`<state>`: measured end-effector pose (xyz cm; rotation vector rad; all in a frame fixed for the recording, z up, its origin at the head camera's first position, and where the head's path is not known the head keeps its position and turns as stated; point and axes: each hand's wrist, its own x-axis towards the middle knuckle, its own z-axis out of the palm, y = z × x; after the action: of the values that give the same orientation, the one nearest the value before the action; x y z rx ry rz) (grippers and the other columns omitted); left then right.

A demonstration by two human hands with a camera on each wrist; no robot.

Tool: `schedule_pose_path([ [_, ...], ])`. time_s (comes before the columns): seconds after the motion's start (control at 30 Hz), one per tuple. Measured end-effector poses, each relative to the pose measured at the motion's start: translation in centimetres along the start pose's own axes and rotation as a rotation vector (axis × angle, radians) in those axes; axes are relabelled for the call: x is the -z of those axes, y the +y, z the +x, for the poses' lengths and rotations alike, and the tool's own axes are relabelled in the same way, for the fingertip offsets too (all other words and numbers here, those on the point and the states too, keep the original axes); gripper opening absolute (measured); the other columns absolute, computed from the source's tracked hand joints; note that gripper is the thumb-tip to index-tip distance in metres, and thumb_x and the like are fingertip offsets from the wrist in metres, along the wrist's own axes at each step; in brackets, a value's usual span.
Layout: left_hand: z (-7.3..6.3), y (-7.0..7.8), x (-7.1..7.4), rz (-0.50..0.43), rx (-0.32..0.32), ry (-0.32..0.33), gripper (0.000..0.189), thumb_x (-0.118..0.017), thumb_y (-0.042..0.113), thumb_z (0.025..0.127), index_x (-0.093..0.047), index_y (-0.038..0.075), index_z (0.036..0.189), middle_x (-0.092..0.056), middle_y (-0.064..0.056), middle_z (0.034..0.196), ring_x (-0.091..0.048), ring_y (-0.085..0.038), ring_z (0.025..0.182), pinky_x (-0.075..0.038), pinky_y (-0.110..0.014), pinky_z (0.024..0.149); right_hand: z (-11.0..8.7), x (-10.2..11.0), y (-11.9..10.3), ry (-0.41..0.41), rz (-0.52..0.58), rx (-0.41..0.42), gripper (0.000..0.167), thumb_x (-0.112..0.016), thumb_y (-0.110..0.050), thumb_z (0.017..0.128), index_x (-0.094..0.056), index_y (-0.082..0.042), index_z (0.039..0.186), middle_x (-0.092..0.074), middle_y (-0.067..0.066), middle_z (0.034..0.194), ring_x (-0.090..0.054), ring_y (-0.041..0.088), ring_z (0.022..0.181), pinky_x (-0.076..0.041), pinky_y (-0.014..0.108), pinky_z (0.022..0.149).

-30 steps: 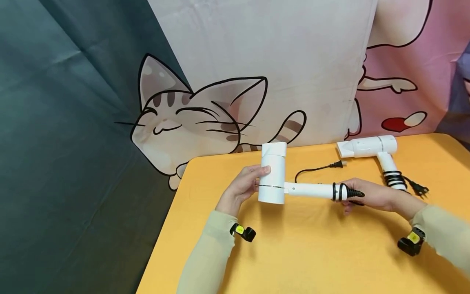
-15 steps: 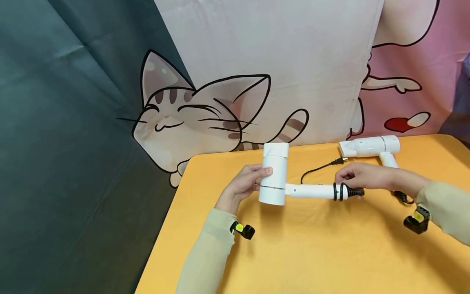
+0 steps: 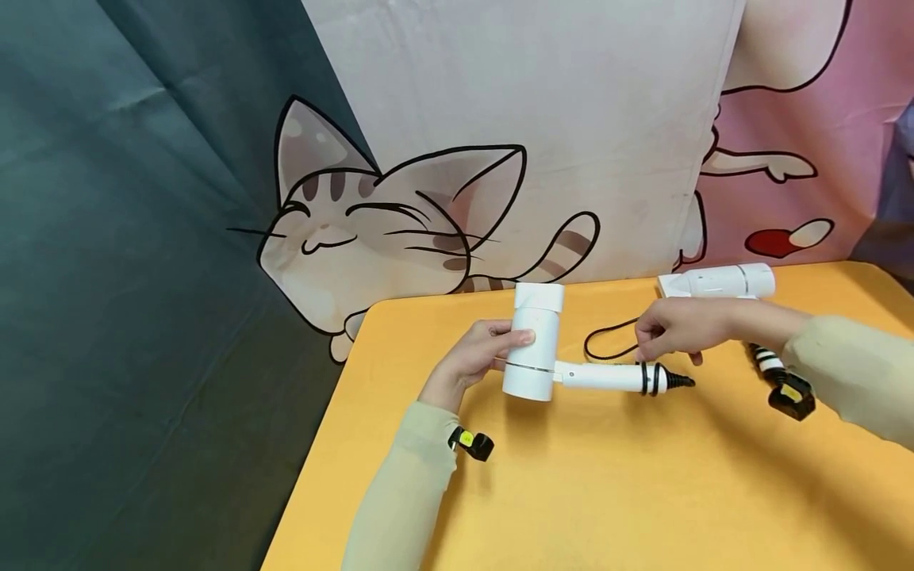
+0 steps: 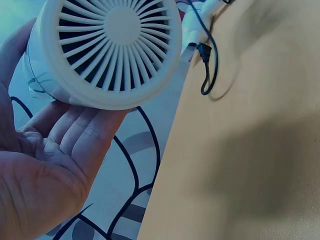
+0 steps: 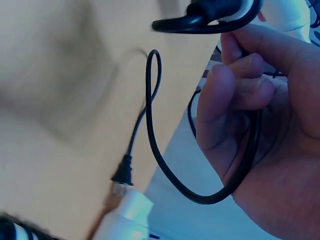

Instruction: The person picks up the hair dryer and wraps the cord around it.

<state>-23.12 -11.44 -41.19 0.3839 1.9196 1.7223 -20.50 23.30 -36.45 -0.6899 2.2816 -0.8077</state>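
My left hand [image 3: 474, 353] grips the barrel of a white hair dryer [image 3: 531, 382] above the yellow table, thumb across its front. The left wrist view shows the dryer's round slatted grille [image 4: 122, 27] over the palm. Its handle [image 3: 600, 376] points right, with black cord wound around the end. Beyond the handle end, my right hand [image 3: 674, 321] has curled fingers around the black power cord [image 5: 200, 199], seen in the right wrist view. A loop of cord hangs from that hand, and the plug [image 5: 122, 172] dangles free. In the head view the right hand hides the plug.
A second white hair dryer [image 3: 724, 280] lies at the table's back right; the right forearm partly hides its cord-wrapped handle [image 3: 769, 365]. Behind the yellow table [image 3: 571, 492] hangs a cloth backdrop [image 3: 607, 119] with a cartoon cat.
My right hand has gone from beneath the handle end to above and behind it, drawing cord with it. The dryer, held in my left hand, has barely moved.
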Motion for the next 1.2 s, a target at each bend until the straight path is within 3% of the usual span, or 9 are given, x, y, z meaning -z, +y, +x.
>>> schedule_pose_path([
  [0.2, 0.2, 0.1, -0.3, 0.012, 0.027, 0.051, 0.047, -0.074, 0.021, 0.100, -0.066, -0.007, 0.138, -0.077, -0.016, 0.112, -0.076, -0.021, 0.091, -0.066, -0.041, 0.080, 0.3, 0.7, -1.7, -0.048, -0.068, -0.065, 0.036, -0.068, -0.025, 0.106, -0.053, -0.014, 0.075, -0.040, -0.006, 0.066, -0.039, 0.007, 0.048, -0.052, 0.027, 0.048],
  [0.4, 0.3, 0.4, -0.8, 0.024, 0.025, 0.104, 0.050, -0.077, 0.025, 0.098, -0.068, -0.004, 0.137, -0.076, -0.017, 0.113, -0.076, -0.023, 0.092, -0.066, -0.039, 0.079, 0.3, 0.9, -2.8, -0.038, -0.170, -0.060, 0.030, -0.067, -0.029, 0.107, -0.060, -0.013, 0.082, -0.047, -0.006, 0.065, -0.048, 0.008, 0.045, -0.052, 0.029, 0.051],
  [0.6, 0.2, 0.5, -1.3, 0.015, 0.021, 0.187, 0.051, -0.081, 0.028, 0.096, -0.070, 0.000, 0.137, -0.077, -0.015, 0.114, -0.075, -0.022, 0.095, -0.065, -0.038, 0.079, -0.3, 0.8, -3.5, -0.006, -0.203, -0.036, 0.020, -0.062, -0.023, 0.110, -0.066, -0.012, 0.094, -0.055, -0.002, 0.067, -0.049, 0.009, 0.043, -0.050, 0.029, 0.049],
  [0.77, 0.3, 0.5, -1.6, -0.025, 0.007, 0.252, 0.050, -0.082, 0.030, 0.096, -0.072, 0.002, 0.136, -0.076, -0.015, 0.116, -0.075, -0.023, 0.096, -0.066, -0.038, 0.080, -1.4, 0.1, -3.6, 0.106, -0.216, 0.006, 0.017, -0.062, -0.025, 0.110, -0.068, -0.013, 0.099, -0.057, -0.002, 0.069, -0.050, 0.011, 0.043, -0.049, 0.028, 0.046],
  [1.07, 0.5, 0.6, -2.1, -0.101, -0.018, 0.370, 0.050, -0.083, 0.031, 0.095, -0.073, 0.003, 0.135, -0.076, -0.015, 0.113, -0.074, -0.022, 0.089, -0.065, -0.036, 0.074, -3.1, -3.5, -2.7, 0.416, -0.255, 0.164, 0.017, -0.066, -0.019, 0.108, -0.064, -0.021, 0.091, -0.042, -0.014, 0.066, -0.035, -0.001, 0.055, -0.034, 0.022, 0.053],
  [1.2, 0.5, 0.7, -2.2, -0.144, -0.022, 0.419, 0.050, -0.083, 0.031, 0.094, -0.073, 0.003, 0.134, -0.076, -0.015, 0.114, -0.074, -0.023, 0.088, -0.064, -0.035, 0.074, -3.5, -5.1, -2.0, 0.482, -0.229, 0.211, 0.016, -0.063, -0.016, 0.109, -0.061, -0.021, 0.095, -0.043, -0.019, 0.063, -0.038, -0.002, 0.052, -0.036, 0.021, 0.051],
])
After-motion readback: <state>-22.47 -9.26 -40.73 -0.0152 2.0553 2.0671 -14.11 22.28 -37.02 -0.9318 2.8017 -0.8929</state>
